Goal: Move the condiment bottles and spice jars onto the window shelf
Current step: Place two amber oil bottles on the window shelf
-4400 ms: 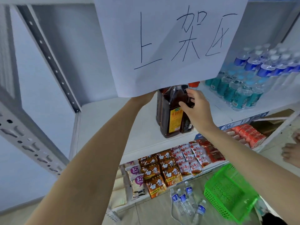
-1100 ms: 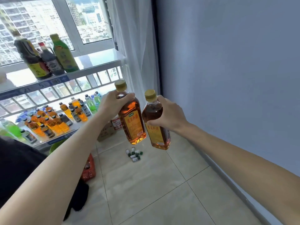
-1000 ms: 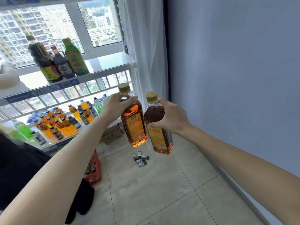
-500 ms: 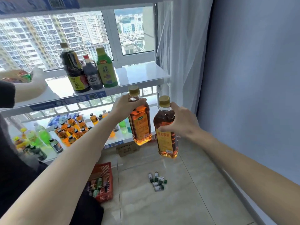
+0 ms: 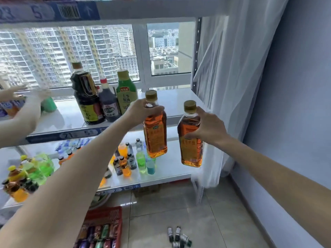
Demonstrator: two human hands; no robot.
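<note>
Two hands, left (image 5: 141,111) and right (image 5: 206,127), each grip an amber bottle, fingers covering its shoulder.

White window shelf (image 5: 180,99): dark soy bottle (image 5: 86,97), smaller dark bottle (image 5: 108,102) and green bottle (image 5: 126,93) upright, side by side, touching. Lower shelf (image 5: 170,169): many small drink bottles (image 5: 129,161). Tiled floor (image 5: 206,221): red basket (image 5: 103,228), cluster of small vials (image 5: 178,237).
</note>
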